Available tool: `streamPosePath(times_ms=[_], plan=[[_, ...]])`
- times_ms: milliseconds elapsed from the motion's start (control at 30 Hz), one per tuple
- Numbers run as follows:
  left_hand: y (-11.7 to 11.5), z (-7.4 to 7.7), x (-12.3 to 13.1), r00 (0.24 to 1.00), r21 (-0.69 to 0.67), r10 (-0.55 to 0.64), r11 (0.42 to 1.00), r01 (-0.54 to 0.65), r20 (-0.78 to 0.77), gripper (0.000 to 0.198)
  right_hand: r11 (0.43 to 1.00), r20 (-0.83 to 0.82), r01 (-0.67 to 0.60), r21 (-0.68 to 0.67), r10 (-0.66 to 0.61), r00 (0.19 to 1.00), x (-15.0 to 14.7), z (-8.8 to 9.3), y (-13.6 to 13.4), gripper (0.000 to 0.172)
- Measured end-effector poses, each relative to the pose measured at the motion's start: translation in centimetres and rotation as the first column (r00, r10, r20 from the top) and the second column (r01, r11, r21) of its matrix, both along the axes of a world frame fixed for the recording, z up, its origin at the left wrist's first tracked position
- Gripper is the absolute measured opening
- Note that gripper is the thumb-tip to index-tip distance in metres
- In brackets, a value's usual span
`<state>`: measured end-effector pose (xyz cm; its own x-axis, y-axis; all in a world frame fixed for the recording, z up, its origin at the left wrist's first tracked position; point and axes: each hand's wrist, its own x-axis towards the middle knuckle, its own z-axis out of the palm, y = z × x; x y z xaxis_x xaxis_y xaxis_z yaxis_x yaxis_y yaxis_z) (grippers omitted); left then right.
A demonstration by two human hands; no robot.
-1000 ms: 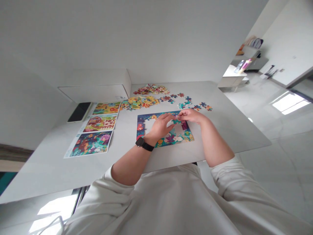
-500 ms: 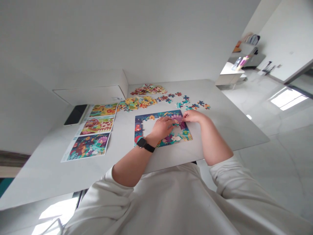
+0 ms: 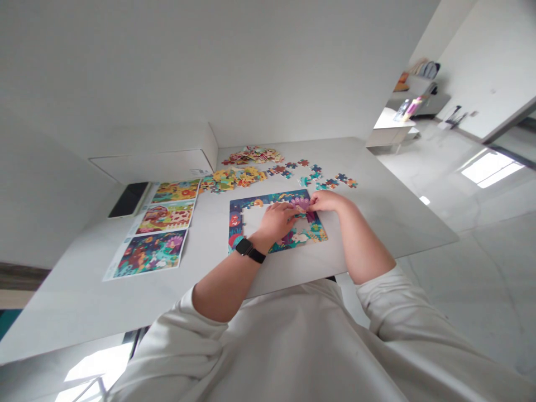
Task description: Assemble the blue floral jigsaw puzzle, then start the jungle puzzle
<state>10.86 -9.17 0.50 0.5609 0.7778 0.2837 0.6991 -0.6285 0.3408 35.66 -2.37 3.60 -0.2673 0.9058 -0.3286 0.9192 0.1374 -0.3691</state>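
A partly assembled jigsaw puzzle (image 3: pixel 276 215) lies on the white table (image 3: pixel 377 218), its colourful border around a bare white middle. My left hand (image 3: pixel 276 219), with a black watch (image 3: pixel 250 250) on the wrist, rests over the puzzle's middle. My right hand (image 3: pixel 326 201) comes in from the right. The fingertips of both hands meet at the top right of the puzzle, beside a purple flower section (image 3: pixel 300 202). They press on a piece there, partly hidden by my fingers. I cannot tell whether either hand grips it.
Three printed picture sheets (image 3: pixel 148 254) lie left of the puzzle. Loose jigsaw pieces (image 3: pixel 251 156) are heaped behind it, and others (image 3: pixel 320 181) are scattered to the right. A black phone (image 3: pixel 129 199) and a white box (image 3: pixel 154 166) stand at the far left.
My hands have come down from holding a teal piece above the puzzle and now sit on its top right part. A purple flower section shows there. The view has shifted slightly.
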Motion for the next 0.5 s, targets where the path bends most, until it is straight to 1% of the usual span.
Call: streamPosePath(times_ms=[267, 500], plan=[[0.00, 0.02, -0.11, 1.000, 0.007, 0.001, 1.000, -0.001, 0.011, 0.032, 1.000, 0.015, 0.016, 0.012, -0.016, 1.000, -0.44, -0.04, -0.22, 0.022], [-0.06, -0.10, 0.00, 1.000, -0.003, 0.017, 1.000, -0.017, 0.015, 0.032, 1.000, 0.039, -0.015, 0.015, 0.015, 0.999, -0.55, -0.05, -0.18, 0.025]])
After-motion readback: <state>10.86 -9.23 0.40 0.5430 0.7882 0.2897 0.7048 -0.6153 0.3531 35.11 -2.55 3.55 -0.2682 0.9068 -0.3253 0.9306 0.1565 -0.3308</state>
